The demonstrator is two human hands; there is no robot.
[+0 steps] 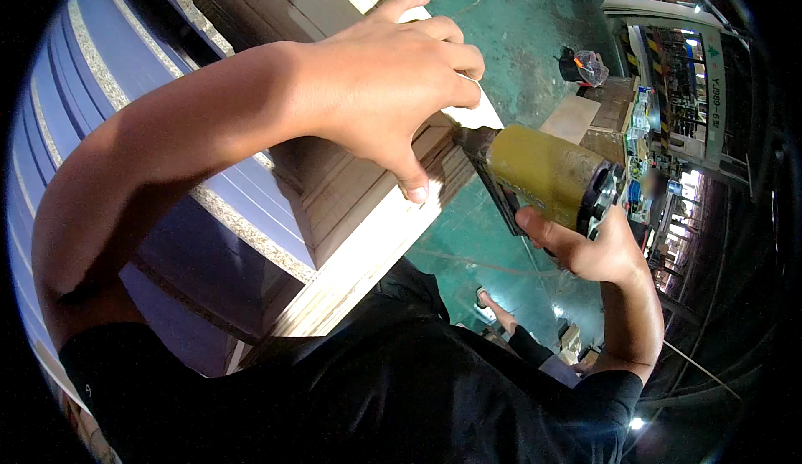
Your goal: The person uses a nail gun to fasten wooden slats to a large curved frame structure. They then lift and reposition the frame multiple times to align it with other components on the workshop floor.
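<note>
My left hand (393, 80) lies spread across the corner of a pale wooden frame (359, 251). Its thumb presses on the near rail, and its other fingers reach over the outer edge, apart from one another. In my right hand (597, 247) is a yellow nail gun (543, 172) with a dark nose and magazine. My fingers wrap its handle, mostly hidden behind the tool. The nose meets the frame's outer corner, just right of my left hand; whether it presses on the wood I cannot tell.
Purple-faced boards with speckled edges (251, 230) stand in a row at left, beside the frame. Green floor (518, 21) lies beyond. A wooden box (606, 121) and a cluttered workbench are at right. Another person's leg (499, 309) shows low on the right.
</note>
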